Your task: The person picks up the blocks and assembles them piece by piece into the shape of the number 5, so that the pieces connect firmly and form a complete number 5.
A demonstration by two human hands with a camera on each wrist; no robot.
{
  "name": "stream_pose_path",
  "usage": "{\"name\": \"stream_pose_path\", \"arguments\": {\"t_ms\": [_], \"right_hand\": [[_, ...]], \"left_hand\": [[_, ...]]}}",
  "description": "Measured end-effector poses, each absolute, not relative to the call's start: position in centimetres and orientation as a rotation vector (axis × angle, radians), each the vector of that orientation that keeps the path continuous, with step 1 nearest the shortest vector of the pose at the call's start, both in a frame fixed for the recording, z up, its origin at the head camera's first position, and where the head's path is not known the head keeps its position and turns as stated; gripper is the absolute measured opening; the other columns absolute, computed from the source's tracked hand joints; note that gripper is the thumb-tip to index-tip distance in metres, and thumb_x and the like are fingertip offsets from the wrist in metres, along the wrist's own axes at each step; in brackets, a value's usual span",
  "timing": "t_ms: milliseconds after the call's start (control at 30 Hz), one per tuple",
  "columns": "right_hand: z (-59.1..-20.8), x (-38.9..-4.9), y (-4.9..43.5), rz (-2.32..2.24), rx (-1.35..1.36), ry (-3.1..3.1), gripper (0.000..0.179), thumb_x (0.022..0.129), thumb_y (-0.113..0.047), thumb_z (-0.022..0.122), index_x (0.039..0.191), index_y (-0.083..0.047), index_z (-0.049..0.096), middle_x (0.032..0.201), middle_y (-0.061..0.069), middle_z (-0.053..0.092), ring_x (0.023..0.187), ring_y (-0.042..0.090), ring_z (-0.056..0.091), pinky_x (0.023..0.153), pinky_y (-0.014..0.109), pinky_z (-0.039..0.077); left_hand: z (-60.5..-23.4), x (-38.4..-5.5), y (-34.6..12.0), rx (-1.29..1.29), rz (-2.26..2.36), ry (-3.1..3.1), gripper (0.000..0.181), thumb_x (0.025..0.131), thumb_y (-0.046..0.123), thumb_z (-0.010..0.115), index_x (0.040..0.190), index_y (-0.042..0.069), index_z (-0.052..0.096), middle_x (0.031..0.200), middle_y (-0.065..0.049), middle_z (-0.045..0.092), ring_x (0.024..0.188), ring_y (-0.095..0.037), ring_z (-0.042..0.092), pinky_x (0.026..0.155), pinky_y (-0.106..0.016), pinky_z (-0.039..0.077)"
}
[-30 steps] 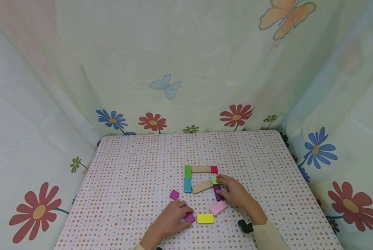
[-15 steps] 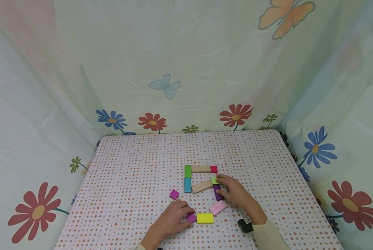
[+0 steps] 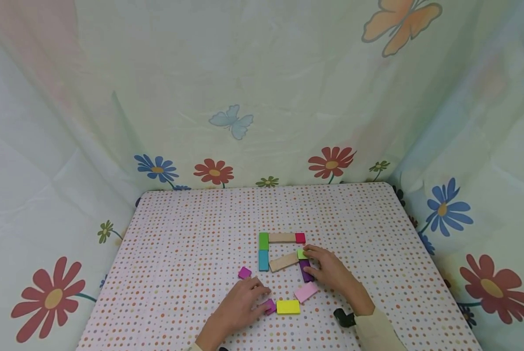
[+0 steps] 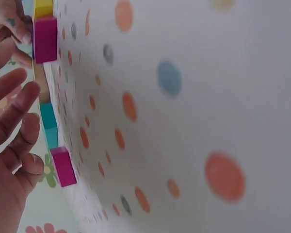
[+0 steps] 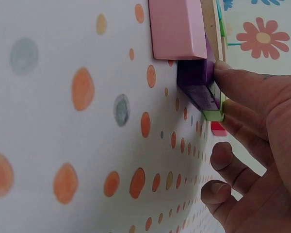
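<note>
My left hand (image 3: 240,304) hovers beside a small magenta block (image 3: 270,306), its thumb near the block and its other fingers raised and loosely bent. In the left wrist view a gap shows between the fingers and this magenta block (image 4: 45,41). A yellow block (image 3: 288,307) lies just right of it. My right hand (image 3: 332,273) has its thumb on a dark purple block (image 3: 305,271) and its index finger at a light green block (image 3: 301,254) at that block's far end. A pink block (image 5: 177,29) lies near the purple block's closer end.
A slanted plain wooden block (image 3: 283,262) adjoins the light green one. Behind stand a teal block (image 3: 263,261), a green block (image 3: 263,241), another wooden plank (image 3: 281,238) and a red block (image 3: 300,238). A second magenta block (image 3: 244,272) lies apart, beyond my left hand. Dotted cloth (image 3: 191,234) covers the table.
The near magenta block has shifted slightly right, up to the yellow block. My left fingers have lifted off it. The right hand stays in place.
</note>
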State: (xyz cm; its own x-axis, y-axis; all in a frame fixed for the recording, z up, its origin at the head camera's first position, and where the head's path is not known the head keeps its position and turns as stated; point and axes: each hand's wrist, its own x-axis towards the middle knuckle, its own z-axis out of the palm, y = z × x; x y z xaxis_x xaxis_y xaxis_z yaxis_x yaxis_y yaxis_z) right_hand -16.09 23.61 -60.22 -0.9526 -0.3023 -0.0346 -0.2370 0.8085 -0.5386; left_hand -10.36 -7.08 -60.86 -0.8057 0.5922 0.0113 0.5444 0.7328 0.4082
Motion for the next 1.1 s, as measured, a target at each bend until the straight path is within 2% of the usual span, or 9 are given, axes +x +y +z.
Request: {"name": "stream_pose_path", "arguments": {"t_ms": [167,400,667,833,1100], "right_hand": [[-59.9,-16.5,23.5,-0.817,-0.470,2.905,0.047,0.097,-0.016,0.078,0.140,-0.001,0.067,0.155,0.019,0.058,0.144,0.044,0.055,0.116,0.066,0.044],[-59.6,-16.8,23.3,-0.826,-0.453,2.897,0.048,0.096,-0.017,0.079,0.139,-0.001,0.067,0.155,0.019,0.059,0.143,0.044,0.055,0.116,0.063,0.046],[-59.9,-16.3,23.5,-0.836,-0.448,2.882,0.046,0.097,-0.016,0.078,0.139,-0.001,0.067,0.155,0.020,0.059,0.143,0.044,0.056,0.117,0.061,0.046],[-60.0,-16.1,23.6,-0.834,-0.438,2.874,0.047,0.097,-0.017,0.078,0.140,-0.002,0.067,0.155,0.019,0.058,0.144,0.043,0.055,0.117,0.062,0.046],[-60.0,-16.0,23.7,-0.819,-0.431,2.871,0.047,0.097,-0.017,0.078,0.140,-0.002,0.066,0.156,0.019,0.058,0.145,0.043,0.055,0.117,0.063,0.045]], "left_hand": [[-60.4,-11.2,-7.7,0.857,0.621,3.014,0.027,0.100,0.030,0.074,0.125,0.022,0.075,0.116,0.007,0.068,0.105,-0.010,0.062,0.092,-0.033,0.056],[-60.7,-12.2,-8.4,0.698,0.550,3.261,0.029,0.098,0.018,0.076,0.127,0.019,0.074,0.126,-0.001,0.069,0.101,-0.015,0.054,0.081,-0.031,0.050],[-61.2,-11.9,-8.8,0.657,0.404,3.225,0.044,0.095,0.004,0.073,0.136,0.019,0.071,0.144,-0.004,0.069,0.099,-0.017,0.054,0.080,-0.032,0.048],[-61.3,-11.6,-8.8,0.654,0.372,3.220,0.036,0.097,0.004,0.072,0.130,0.018,0.074,0.141,-0.002,0.071,0.100,-0.019,0.055,0.080,-0.034,0.048],[-61.6,-11.7,-8.8,0.680,0.365,3.260,0.028,0.096,0.007,0.074,0.121,0.018,0.077,0.124,0.001,0.073,0.099,-0.018,0.055,0.080,-0.034,0.048]]}}
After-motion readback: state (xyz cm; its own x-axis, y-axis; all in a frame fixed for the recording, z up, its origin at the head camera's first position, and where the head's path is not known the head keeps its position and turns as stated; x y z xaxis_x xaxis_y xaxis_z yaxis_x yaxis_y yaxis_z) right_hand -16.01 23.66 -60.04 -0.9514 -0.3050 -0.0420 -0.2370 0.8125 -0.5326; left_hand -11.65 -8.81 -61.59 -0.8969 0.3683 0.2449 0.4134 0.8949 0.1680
